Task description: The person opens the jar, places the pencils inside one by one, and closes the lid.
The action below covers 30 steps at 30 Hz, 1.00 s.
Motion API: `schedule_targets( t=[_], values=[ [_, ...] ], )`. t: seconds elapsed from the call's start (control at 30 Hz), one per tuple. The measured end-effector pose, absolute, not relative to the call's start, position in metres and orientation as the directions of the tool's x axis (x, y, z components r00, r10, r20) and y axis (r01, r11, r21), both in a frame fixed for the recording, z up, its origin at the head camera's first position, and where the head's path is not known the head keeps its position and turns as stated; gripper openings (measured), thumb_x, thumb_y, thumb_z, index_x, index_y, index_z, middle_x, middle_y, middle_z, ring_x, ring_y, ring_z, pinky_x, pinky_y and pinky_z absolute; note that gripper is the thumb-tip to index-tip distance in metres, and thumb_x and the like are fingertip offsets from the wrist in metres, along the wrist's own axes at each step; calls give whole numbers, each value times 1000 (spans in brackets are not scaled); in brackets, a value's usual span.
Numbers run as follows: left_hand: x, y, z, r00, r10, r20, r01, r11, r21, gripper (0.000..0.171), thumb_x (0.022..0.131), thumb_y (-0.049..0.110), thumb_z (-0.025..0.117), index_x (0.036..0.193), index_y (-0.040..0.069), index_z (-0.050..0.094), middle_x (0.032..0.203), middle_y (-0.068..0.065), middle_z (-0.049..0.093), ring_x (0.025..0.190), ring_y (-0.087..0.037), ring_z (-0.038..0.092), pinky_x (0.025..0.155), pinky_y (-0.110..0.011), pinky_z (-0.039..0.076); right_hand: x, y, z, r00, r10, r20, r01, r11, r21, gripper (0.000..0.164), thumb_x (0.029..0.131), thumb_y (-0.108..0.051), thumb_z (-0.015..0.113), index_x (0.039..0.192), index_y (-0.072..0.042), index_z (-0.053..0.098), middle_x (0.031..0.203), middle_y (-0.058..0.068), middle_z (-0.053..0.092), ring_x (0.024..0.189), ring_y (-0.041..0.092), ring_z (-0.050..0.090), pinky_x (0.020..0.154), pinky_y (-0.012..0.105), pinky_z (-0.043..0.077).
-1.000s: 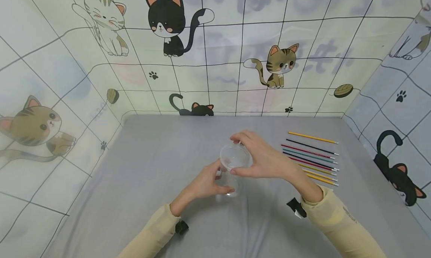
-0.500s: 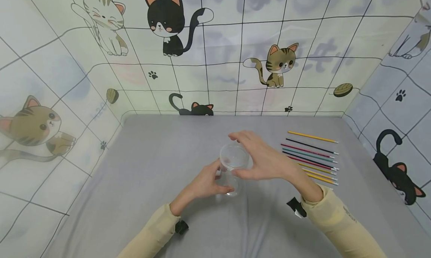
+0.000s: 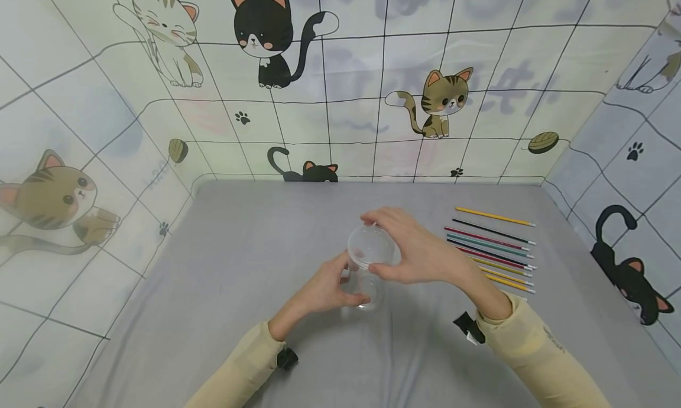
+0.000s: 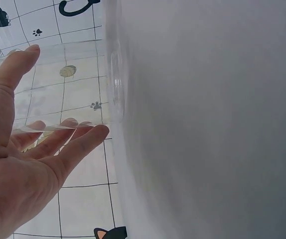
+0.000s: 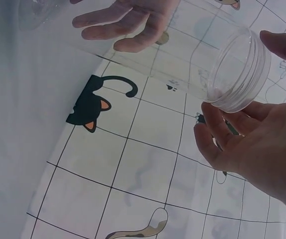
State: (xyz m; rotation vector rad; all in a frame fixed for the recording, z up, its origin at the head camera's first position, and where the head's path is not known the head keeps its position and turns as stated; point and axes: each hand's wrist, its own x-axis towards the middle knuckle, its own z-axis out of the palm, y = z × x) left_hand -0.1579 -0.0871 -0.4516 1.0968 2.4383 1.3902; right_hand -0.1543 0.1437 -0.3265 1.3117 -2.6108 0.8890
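Note:
A tall clear plastic jar (image 3: 370, 291) stands upright on the grey cloth, near the middle of the head view. My left hand (image 3: 326, 287) holds its body low down, thumb in front and fingers around the far side. Across the top, my right hand (image 3: 417, 248) grips the round clear lid (image 3: 370, 246) between thumb and fingers. In the right wrist view the ringed edge of the lid (image 5: 242, 74) shows close to the right fingertips, with the left hand (image 5: 128, 22) behind the see-through wall. Nothing can be made out inside the jar.
Several pencils (image 3: 489, 239) in yellow, black, red and teal lie in a row on the grey cloth (image 3: 255, 236), right of the jar. Cat-print sheets (image 3: 356, 130) rise at the back and both sides. Black straps sit at both sleeves.
The right thumb and fingers have shifted slightly around the lid. The left hand and the jar stay in place, and the pencils have not moved.

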Motion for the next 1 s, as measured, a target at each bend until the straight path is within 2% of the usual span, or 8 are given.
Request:
schedule_targets(
  t=[0.23,0.5,1.0],
  values=[
    [-158,-88,-451,-732,643,227,523,315,792,75,79,16,86,140,12,43,117,2,56,108,-19,55,87,-33,55,-154,144,-326,-587,-742,323,-786,428,-445,72,82,-19,75,143,-1,42,141,9,49,126,27,44,97,55,43],
    [-158,-87,-450,-736,639,224,521,323,790,74,80,17,86,140,12,43,116,3,55,107,-19,55,87,-33,55,-154,145,-326,-579,-748,325,-790,418,-447,71,82,-17,74,144,-1,41,142,7,48,129,26,42,100,55,40],
    [-159,-87,-452,-737,639,219,517,326,791,72,79,18,87,138,11,45,118,3,56,107,-19,55,86,-32,55,-154,145,-325,-569,-760,313,-791,403,-460,73,81,-14,71,145,-1,39,143,8,45,130,26,39,98,51,43]
  ],
)
